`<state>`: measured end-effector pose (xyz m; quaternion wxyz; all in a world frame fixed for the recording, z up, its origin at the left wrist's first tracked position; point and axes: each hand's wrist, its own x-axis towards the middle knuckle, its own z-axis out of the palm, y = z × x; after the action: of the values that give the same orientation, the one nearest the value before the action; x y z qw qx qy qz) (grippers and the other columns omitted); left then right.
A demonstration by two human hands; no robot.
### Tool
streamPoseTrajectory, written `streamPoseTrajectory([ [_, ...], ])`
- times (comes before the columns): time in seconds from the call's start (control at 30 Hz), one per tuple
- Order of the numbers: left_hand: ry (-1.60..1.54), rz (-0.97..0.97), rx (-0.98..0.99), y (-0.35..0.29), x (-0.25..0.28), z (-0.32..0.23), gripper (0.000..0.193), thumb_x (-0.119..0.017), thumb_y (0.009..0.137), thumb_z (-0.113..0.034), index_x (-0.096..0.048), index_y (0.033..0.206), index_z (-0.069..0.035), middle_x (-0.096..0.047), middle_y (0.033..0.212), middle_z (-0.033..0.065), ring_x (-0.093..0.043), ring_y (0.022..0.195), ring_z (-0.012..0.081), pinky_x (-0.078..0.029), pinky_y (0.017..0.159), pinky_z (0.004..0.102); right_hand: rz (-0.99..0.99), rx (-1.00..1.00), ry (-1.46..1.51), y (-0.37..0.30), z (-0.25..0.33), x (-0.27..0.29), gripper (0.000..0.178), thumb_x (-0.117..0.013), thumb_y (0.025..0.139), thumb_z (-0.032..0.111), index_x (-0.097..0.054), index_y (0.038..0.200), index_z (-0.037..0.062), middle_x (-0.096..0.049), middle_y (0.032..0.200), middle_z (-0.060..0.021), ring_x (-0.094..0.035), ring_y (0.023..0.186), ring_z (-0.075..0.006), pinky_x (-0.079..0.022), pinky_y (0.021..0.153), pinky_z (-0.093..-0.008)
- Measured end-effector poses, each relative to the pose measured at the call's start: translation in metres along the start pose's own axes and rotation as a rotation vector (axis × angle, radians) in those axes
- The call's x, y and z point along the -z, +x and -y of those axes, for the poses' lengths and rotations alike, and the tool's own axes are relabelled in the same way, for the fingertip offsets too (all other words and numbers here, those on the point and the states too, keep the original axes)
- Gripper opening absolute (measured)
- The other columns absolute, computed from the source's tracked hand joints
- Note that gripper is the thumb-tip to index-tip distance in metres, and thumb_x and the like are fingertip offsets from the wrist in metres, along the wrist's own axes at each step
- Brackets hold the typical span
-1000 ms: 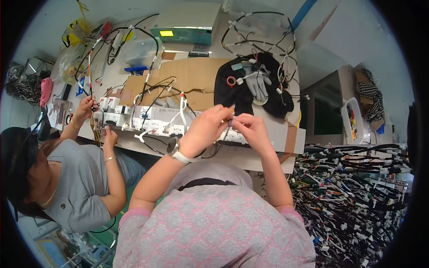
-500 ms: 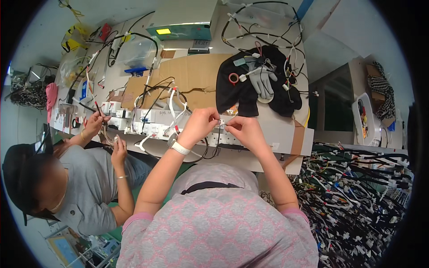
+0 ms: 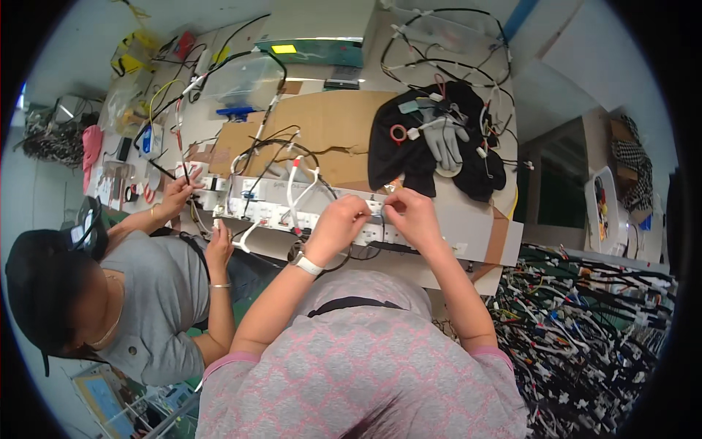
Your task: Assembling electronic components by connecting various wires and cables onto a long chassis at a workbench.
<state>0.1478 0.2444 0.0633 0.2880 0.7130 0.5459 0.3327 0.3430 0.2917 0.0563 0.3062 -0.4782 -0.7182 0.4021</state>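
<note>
both hands, the left hand [image 3: 338, 223] and right hand [image 3: 411, 214], pinch a small wire end at the long white strip [image 3: 292, 212] on the table [image 3: 475, 233], plugging it in; next it likely needs a careful push; behind the strip lies a black cloth [image 3: 409, 157]

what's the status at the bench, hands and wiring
Left hand and right hand pinch a wire at the white fixture strip. Co-worker's hands busy at its left end.

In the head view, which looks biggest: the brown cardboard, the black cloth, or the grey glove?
1. Cardboard
2. Black cloth, somewhat smaller
3. Grey glove, lying on the cloth, clearly smallest
</note>
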Motion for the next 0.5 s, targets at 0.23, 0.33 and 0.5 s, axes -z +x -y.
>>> streamPoseTrajectory([
  [0.23, 0.159, 0.021, -0.162, -0.005, -0.003, 0.001, 0.012, -0.069, 0.077, 0.000, -0.065, 0.087, -0.005, -0.062, 0.083, 0.0090, -0.063, 0.083, 0.0289, -0.053, 0.070, 0.0388, -0.023, -0.072, 0.160, 0.000, 0.004, -0.006, 0.015, -0.068, 0.085, -0.002, -0.055, 0.092, -0.0012, -0.069, 0.080, -0.0072, -0.069, 0.075, -0.0124, -0.056, 0.069, -0.0260],
  [0.33, 0.270, 0.040, -0.205, -0.004, -0.002, -0.006, 0.009, -0.066, 0.078, -0.002, -0.065, 0.086, -0.006, -0.061, 0.085, 0.0071, -0.062, 0.084, 0.0259, -0.054, 0.069, 0.0372, -0.036, -0.051, 0.181, 0.001, 0.001, -0.016, 0.017, -0.068, 0.086, -0.003, -0.053, 0.092, -0.0002, -0.069, 0.080, -0.0069, -0.070, 0.076, -0.0115, -0.057, 0.068, -0.0261],
  [0.5, 0.287, -0.041, -0.117, -0.014, -0.004, -0.008, 0.009, -0.067, 0.079, -0.006, -0.067, 0.087, -0.008, -0.060, 0.086, 0.0055, -0.063, 0.084, 0.0245, -0.054, 0.069, 0.0372, -0.054, 0.022, 0.139, 0.004, 0.005, -0.025, 0.017, -0.070, 0.082, -0.001, -0.054, 0.089, 0.0019, -0.066, 0.076, -0.0094, -0.070, 0.068, -0.0208, -0.056, 0.062, -0.0314],
])
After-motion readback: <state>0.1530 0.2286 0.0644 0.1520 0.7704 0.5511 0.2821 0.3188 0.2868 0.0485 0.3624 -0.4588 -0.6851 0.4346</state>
